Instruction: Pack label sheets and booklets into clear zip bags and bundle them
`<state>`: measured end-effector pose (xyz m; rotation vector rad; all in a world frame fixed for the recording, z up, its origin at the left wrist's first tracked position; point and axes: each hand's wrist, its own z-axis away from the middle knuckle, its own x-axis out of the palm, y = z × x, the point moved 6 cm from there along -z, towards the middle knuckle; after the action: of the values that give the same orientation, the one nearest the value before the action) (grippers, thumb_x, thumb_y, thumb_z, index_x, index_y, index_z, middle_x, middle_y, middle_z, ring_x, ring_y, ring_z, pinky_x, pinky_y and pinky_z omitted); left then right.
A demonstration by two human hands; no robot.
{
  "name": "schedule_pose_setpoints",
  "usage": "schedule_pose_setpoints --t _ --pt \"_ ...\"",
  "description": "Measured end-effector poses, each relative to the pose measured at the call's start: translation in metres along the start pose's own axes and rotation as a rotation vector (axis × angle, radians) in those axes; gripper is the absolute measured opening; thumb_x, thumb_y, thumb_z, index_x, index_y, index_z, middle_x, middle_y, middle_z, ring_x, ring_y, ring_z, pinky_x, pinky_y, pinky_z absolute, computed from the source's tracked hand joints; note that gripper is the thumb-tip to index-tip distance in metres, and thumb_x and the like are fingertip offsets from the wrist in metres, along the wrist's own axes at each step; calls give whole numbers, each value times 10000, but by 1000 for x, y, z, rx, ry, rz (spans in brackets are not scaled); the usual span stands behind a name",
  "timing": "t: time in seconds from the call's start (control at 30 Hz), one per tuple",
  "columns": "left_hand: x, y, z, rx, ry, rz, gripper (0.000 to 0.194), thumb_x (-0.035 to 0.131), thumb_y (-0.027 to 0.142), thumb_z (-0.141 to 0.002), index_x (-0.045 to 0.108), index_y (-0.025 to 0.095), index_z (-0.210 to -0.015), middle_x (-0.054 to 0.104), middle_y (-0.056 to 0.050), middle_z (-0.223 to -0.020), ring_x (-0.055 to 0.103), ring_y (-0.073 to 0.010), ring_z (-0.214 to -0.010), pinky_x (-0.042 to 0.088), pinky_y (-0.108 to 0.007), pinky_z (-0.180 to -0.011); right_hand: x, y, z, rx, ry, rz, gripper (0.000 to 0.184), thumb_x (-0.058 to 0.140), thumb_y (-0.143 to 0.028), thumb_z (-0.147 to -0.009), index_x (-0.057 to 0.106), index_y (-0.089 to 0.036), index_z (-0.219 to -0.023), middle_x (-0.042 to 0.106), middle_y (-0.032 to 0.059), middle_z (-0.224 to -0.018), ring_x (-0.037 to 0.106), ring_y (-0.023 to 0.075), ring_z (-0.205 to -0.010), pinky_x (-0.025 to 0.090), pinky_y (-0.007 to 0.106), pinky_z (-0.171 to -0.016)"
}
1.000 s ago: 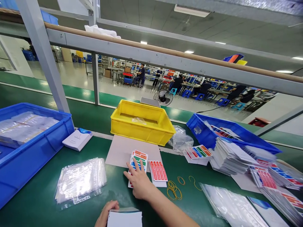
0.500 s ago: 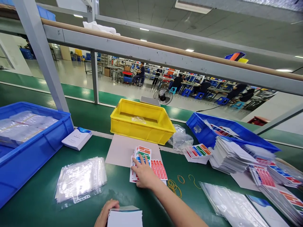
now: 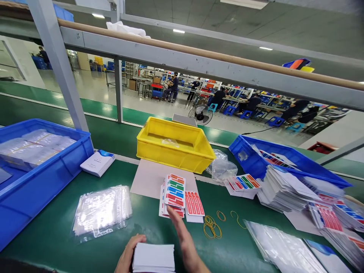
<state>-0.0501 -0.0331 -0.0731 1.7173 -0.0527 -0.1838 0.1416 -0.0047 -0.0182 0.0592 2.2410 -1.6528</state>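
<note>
A stack of white booklets (image 3: 154,258) sits at the near edge of the bench, with its top face plain. My left hand (image 3: 129,254) is closed around its left side, some fingers hidden by the stack. To the right of the stack is my right hand (image 3: 185,242), fingers stretched out and holding nothing, a small gap between palm and booklets. Just beyond its fingertips lie printed sticker sheets (image 3: 175,191) in red, blue, green and orange, piled unevenly. A red-striped stack of sheets (image 3: 194,203) lies right beside them.
A yellow bin (image 3: 173,157) stands behind a grey card sheet (image 3: 148,180). Blue bins (image 3: 57,170) flank the bench. Clear plastic bags (image 3: 102,210) lie left; rubber bands (image 3: 212,227), more bags (image 3: 281,242) and booklet piles (image 3: 284,189) lie right. A metal rail (image 3: 199,60) crosses above.
My right hand has left the sticker sheets and come back toward me, beside the booklet stack. The folded-up cover on the stack no longer shows. The view has shifted slightly.
</note>
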Motion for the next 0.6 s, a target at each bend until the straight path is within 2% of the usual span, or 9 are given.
schedule_pose_setpoints --t 0.03,0.07,0.13,0.17,0.27,0.33,0.43,0.53,0.6 --pt "1 0 -1 -25 -12 -17 571 689 425 -652 540 255 -1175 578 -108 -1222 490 -321 -1159 342 -422 -1013 10 6 17 -1 42 -46 960 183 -814 -689 146 -197 -1423 222 105 -1478 220 294 -1336 219 416 -1078" --pt "3 1 -1 -35 -26 -21 625 690 407 -657 497 249 -1230 543 -114 -1274 457 -326 -1194 342 -422 -1015 22 15 33 47 77 -41 933 255 -784 -714 118 -199 -1427 200 108 -1485 211 296 -1339 204 422 -1082" --pt "7 6 -1 -26 -38 8 722 681 398 -669 399 239 -1314 461 -117 -1358 386 -329 -1253 318 -423 -1035 44 33 58 209 161 6 740 254 -608 -860 43 -194 -1435 192 113 -1486 210 267 -1342 244 416 -1067" --pt "9 9 0 -22 -32 29 745 676 400 -676 368 239 -1335 429 -115 -1382 365 -327 -1268 306 -420 -1043 53 37 66 237 190 36 739 291 -569 -873 15 -178 -1436 177 122 -1488 208 275 -1342 270 415 -1055" --pt "12 15 2 -44 2 72 699 672 373 -692 396 251 -1323 419 -101 -1390 364 -321 -1270 302 -397 -1045 65 38 75 213 242 136 793 421 -517 -849 33 -155 -1437 192 133 -1482 228 314 -1329 340 414 -1019" --pt "11 18 2 -74 17 106 632 683 336 -689 465 259 -1277 471 -91 -1353 400 -320 -1246 303 -383 -1042 63 38 76 205 266 200 744 478 -472 -837 142 -177 -1431 305 123 -1443 283 323 -1307 367 413 -1005" --pt "5 22 -5 -189 69 188 559 737 292 -632 578 254 -1167 579 -88 -1245 462 -328 -1185 288 -371 -1046 50 41 76 297 314 229 567 486 -404 -847 341 -226 -1365 467 104 -1342 405 304 -1241 400 397 -984" --pt "3 29 -17 -416 81 307 467 778 284 -575 655 195 -1017 660 -111 -1106 535 -349 -1080 346 -406 -993 38 27 60 338 276 94 598 593 -426 -758 429 -197 -1286 521 139 -1278 498 319 -1149 420 411 -950" --pt "10 39 -23 -558 16 458 399 747 307 -622 648 159 -978 699 -116 -992 595 -334 -973 412 -434 -912 34 7 43 349 185 -79 648 661 -437 -688 439 -186 -1243 585 139 -1180 575 304 -1024 466 403 -869"
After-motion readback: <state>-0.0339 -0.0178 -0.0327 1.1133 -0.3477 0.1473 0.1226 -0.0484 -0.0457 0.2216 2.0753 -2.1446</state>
